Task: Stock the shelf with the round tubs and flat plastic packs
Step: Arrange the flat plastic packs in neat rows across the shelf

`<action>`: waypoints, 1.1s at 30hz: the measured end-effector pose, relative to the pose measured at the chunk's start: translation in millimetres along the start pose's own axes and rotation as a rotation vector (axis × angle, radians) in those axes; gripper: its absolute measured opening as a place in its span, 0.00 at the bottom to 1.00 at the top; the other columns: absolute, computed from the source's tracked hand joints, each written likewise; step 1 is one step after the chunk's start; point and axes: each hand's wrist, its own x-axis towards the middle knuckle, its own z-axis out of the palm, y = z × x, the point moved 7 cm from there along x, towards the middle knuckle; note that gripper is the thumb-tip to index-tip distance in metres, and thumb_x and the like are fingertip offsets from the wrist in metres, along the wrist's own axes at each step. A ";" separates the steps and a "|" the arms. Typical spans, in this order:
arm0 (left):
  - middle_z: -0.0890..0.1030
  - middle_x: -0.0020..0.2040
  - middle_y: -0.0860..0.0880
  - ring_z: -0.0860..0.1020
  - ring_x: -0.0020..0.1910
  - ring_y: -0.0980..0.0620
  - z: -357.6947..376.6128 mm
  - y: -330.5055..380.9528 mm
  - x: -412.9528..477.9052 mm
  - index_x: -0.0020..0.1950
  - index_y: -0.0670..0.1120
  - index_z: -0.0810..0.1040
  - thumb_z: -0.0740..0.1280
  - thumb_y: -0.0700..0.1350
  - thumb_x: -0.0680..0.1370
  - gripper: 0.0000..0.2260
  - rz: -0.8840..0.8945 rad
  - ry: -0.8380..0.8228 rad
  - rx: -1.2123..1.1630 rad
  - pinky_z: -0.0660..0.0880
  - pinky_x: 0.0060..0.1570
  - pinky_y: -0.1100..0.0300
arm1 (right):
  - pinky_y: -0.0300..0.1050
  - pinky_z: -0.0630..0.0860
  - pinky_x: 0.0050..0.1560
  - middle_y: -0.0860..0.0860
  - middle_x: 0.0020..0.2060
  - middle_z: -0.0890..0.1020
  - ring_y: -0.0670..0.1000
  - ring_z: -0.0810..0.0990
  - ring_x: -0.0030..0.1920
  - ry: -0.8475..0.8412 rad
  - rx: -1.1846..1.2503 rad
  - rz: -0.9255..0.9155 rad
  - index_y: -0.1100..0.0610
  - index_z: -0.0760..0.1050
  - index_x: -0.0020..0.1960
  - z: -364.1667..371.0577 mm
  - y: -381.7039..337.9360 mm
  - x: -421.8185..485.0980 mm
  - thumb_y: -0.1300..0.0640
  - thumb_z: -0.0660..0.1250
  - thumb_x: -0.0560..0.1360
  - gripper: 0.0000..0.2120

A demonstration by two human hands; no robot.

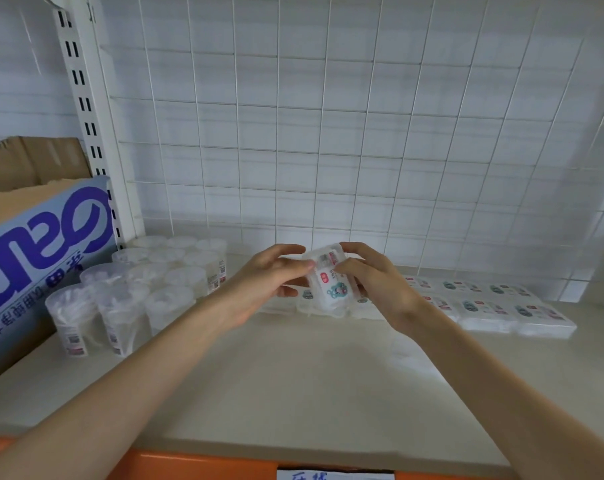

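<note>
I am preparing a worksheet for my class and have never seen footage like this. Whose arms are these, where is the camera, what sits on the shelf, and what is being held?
There is no machine here. A person wears one wide-angle camera on the head, so you look forward and down along their own bare arms. This is the only view. The left hand and the right hand hold one flat plastic pack between them; it has a cartoon bear printed on it. On the pale shelf, clear round tubs stand in rows at the left, and more flat packs lie side by side at the right. A cardboard box with blue print stands at the far left. A white wire grid forms the back.
</note>
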 end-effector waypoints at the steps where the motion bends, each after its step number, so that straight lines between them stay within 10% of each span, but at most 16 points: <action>1: 0.85 0.50 0.49 0.83 0.49 0.51 1.7 -0.7 -0.5 0.65 0.48 0.74 0.71 0.44 0.77 0.17 -0.008 -0.015 0.008 0.76 0.50 0.56 | 0.59 0.76 0.56 0.53 0.50 0.85 0.55 0.84 0.51 0.013 0.016 -0.003 0.49 0.75 0.62 -1.3 1.1 1.2 0.53 0.67 0.71 0.19; 8: 0.85 0.51 0.45 0.81 0.46 0.52 5.9 -2.1 -2.5 0.64 0.50 0.76 0.68 0.41 0.79 0.14 0.031 -0.025 0.095 0.79 0.49 0.56 | 0.49 0.81 0.52 0.57 0.53 0.83 0.55 0.84 0.53 -0.034 0.147 0.053 0.59 0.71 0.67 0.8 11.5 5.0 0.57 0.68 0.67 0.28; 21: 0.82 0.52 0.51 0.79 0.46 0.58 -2.1 3.2 -3.6 0.54 0.51 0.81 0.60 0.40 0.83 0.12 0.065 0.092 0.286 0.73 0.40 0.68 | 0.26 0.67 0.48 0.39 0.54 0.76 0.37 0.74 0.54 0.019 -0.522 -0.301 0.41 0.72 0.62 7.1 -13.8 -5.2 0.49 0.82 0.63 0.31; 27: 0.72 0.65 0.59 0.66 0.66 0.62 1.5 12.7 -9.9 0.71 0.53 0.73 0.72 0.55 0.72 0.28 0.305 -0.047 0.913 0.62 0.64 0.67 | 0.30 0.69 0.48 0.40 0.51 0.78 0.37 0.75 0.50 0.030 -0.520 -0.253 0.43 0.72 0.63 2.9 -8.5 -4.0 0.46 0.82 0.62 0.33; 33: 0.76 0.60 0.58 0.74 0.57 0.60 7.3 13.0 -14.6 0.67 0.54 0.76 0.76 0.48 0.71 0.25 0.392 -0.078 1.094 0.67 0.52 0.75 | 0.34 0.72 0.49 0.41 0.53 0.77 0.39 0.76 0.53 -0.046 -0.526 -0.181 0.45 0.72 0.60 6.0 1.5 -2.6 0.46 0.81 0.64 0.29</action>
